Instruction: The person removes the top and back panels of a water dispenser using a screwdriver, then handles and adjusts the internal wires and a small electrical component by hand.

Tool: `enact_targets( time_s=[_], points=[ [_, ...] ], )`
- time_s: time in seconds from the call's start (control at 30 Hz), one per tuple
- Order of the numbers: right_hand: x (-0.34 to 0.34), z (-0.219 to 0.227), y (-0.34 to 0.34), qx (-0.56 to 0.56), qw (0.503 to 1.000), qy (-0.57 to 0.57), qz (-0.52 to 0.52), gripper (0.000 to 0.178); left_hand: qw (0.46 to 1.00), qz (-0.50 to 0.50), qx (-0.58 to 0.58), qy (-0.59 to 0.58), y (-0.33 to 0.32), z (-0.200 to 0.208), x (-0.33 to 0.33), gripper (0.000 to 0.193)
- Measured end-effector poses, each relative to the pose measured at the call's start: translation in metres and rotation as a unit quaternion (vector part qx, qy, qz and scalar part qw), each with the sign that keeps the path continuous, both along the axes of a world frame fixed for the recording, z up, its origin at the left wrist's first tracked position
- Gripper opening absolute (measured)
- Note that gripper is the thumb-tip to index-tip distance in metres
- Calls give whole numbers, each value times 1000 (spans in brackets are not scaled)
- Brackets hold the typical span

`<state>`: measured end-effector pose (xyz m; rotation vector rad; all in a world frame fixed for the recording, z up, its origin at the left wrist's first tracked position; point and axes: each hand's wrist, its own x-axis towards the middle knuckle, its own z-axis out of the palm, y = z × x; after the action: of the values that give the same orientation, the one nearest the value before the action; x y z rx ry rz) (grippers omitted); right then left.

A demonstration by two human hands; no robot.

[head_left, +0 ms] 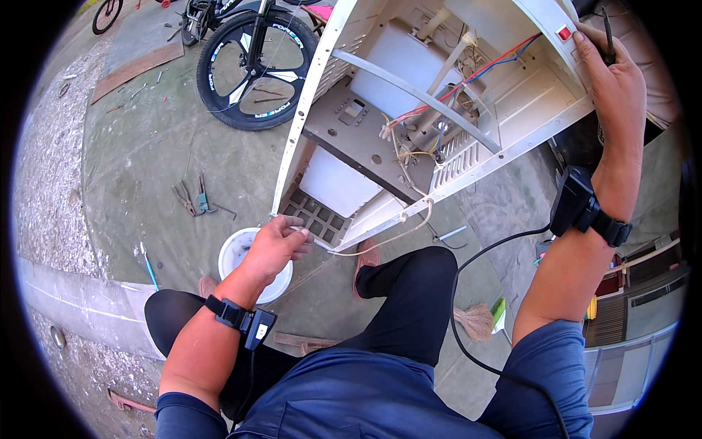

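Observation:
An open white metal cabinet (453, 194) leans in front of me, with a white tank (398, 62), a metal cylinder (431, 132) and red and blue wires (479, 73) inside. At its lower left corner is my left hand (274, 249), fingers loosely bent and apart, with nothing seen in them. Whether it touches the cabinet's edge, I cannot tell. My right hand (614, 88) is at the upper right edge, closed around a slim dark tool (608, 36). Its thumb lies against the panel beside a red rocker switch (564, 33). Its other fingers are partly hidden.
A white bucket (276, 287) stands under my left forearm. Pliers (184, 197) and other hand tools lie on the green mat (139, 234). A bicycle wheel (252, 73) is beyond the mat. A straw brush (475, 322) lies right of my knee. A black cable (457, 314) hangs from my right wrist.

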<state>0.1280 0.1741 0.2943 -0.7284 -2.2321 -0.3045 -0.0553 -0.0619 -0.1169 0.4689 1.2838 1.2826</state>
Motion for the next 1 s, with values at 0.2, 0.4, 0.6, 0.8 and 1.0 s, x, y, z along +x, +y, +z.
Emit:
enact_targets(
  time_s=[0.2,0.4,0.6,0.8,1.0],
  points=[
    [2,2,4,-10,1000,2,13,27,1000,0,3,-1,0,-2,0,44],
    [0,0,3,-13,1000,9,8,27,1000,1,2,0,1,-2,0,43],
    [1,1,1,4,1000,-3,-11,27,1000,-1,3,1,0,-3,0,43],
    [2,2,5,-9,1000,2,8,28,1000,-3,4,0,1,-3,0,43],
    [0,0,0,-10,1000,4,-1,29,1000,-2,1,0,1,-3,0,43]
  ],
)
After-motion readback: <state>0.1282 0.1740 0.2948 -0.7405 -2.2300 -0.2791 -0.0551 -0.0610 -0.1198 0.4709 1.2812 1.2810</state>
